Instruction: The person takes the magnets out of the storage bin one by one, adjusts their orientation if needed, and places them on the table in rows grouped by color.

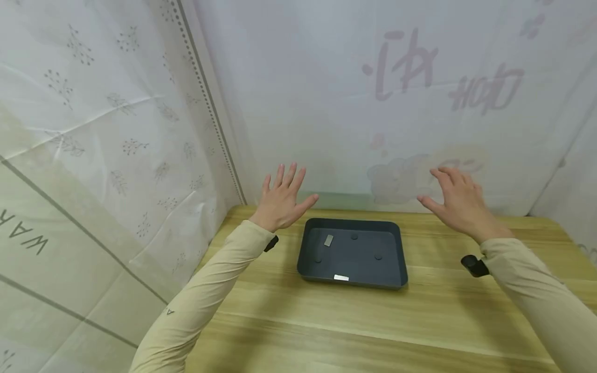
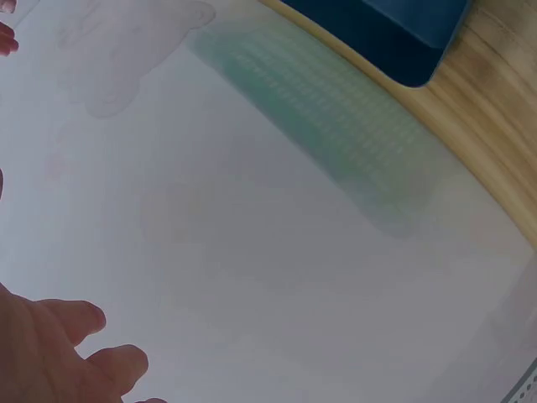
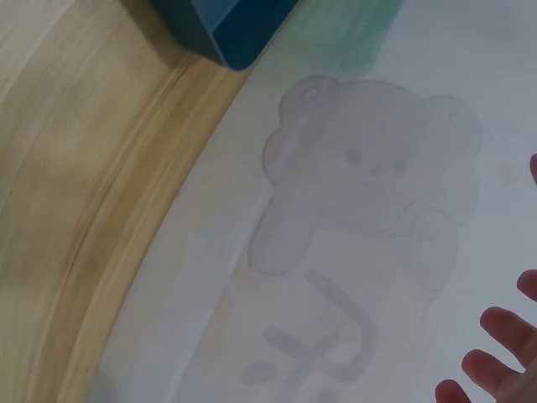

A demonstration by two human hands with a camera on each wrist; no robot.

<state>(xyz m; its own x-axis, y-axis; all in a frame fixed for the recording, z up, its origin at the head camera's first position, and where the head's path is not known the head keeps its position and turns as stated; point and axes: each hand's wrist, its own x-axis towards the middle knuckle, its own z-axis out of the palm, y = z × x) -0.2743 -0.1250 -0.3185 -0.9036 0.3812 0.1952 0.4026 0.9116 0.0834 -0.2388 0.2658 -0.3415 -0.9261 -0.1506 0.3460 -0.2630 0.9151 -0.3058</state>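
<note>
A dark blue-grey tray (image 1: 401, 247) lies on the wooden table (image 1: 448, 316) near its back edge. In it lies a small grey rectangular piece (image 1: 328, 240), and a white label (image 1: 341, 277) sits on its front wall. My left hand (image 1: 282, 199) is raised above the table to the left of the tray, fingers spread and straight, holding nothing. My right hand (image 1: 459, 199) is raised to the right of the tray, fingers spread, also empty. A corner of the tray (image 2: 394, 38) shows in the left wrist view, and a corner of the tray (image 3: 226, 29) in the right wrist view.
White printed curtains (image 1: 116, 129) close off the left side and the back (image 1: 373, 103) of the table. A faint bear print (image 3: 377, 176) shows on the back sheet. Black wrist camera mounts (image 1: 473, 265) sit at both cuffs.
</note>
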